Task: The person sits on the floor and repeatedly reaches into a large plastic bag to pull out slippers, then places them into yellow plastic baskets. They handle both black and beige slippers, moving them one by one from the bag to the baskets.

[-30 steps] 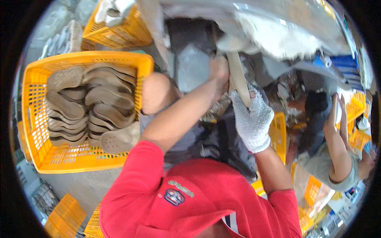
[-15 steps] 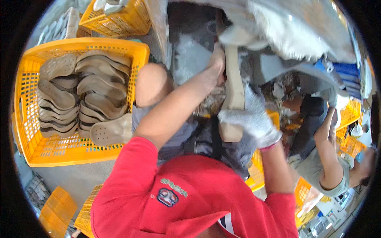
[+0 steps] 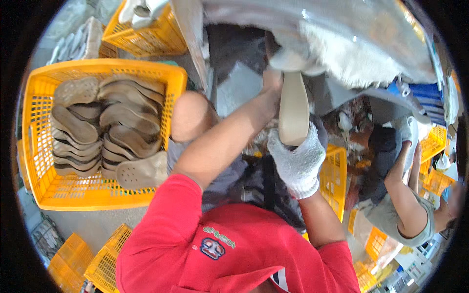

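A beige shoe sole (image 3: pixel 294 110) points away from me, its smooth face turned up. Round its near, heel end my right hand (image 3: pixel 299 161) is closed, in a white knitted glove. My bare left hand (image 3: pixel 272 84) holds the sole's left edge toward the far end, its fingers mostly hidden. The sole's far tip meets a pale rounded wheel-like part (image 3: pixel 290 61) under a plastic-covered hood (image 3: pixel 351 29). To my left, a yellow crate (image 3: pixel 105 202) holds several beige perforated clogs and stacked soles (image 3: pixel 129 117).
Another yellow crate (image 3: pixel 146 41) with white shoes stands at the back left. Beside my right leg is a yellow crate (image 3: pixel 334 178). A co-worker (image 3: pixel 410 205) sits at the right with arms reaching forward. More yellow crates (image 3: pixel 73 259) stand at the lower left.
The sole has turned from edge-on to flat face up. My right hand has shifted slightly left and now wraps its near end. My left hand stays by the far end.
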A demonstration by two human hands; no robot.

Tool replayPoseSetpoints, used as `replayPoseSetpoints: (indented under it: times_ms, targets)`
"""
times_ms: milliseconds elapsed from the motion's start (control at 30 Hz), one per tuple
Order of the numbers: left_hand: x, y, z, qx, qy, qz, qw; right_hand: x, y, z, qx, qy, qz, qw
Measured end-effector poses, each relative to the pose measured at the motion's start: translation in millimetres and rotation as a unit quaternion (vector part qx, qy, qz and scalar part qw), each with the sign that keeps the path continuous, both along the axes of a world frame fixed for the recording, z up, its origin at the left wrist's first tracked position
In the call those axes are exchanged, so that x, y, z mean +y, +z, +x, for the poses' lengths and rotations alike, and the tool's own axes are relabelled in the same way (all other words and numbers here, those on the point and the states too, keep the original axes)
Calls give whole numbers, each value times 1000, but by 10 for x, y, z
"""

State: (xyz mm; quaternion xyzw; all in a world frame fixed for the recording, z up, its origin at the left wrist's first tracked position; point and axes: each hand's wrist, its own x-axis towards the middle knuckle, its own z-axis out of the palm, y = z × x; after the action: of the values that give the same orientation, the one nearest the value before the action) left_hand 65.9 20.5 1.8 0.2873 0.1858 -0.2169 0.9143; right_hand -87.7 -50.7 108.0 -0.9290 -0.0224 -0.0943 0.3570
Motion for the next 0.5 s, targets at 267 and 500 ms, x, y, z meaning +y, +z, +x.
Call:
replayPoseSetpoints:
  times_ms: [267,500]
  targets:
    - [44,184,-169,121,-52,-138,982,-151,-21,-17,-44,34,19,998]
    - [-28,448,-228,132,-62,-211,966,-300,36,-93,-59,93,-100,989]
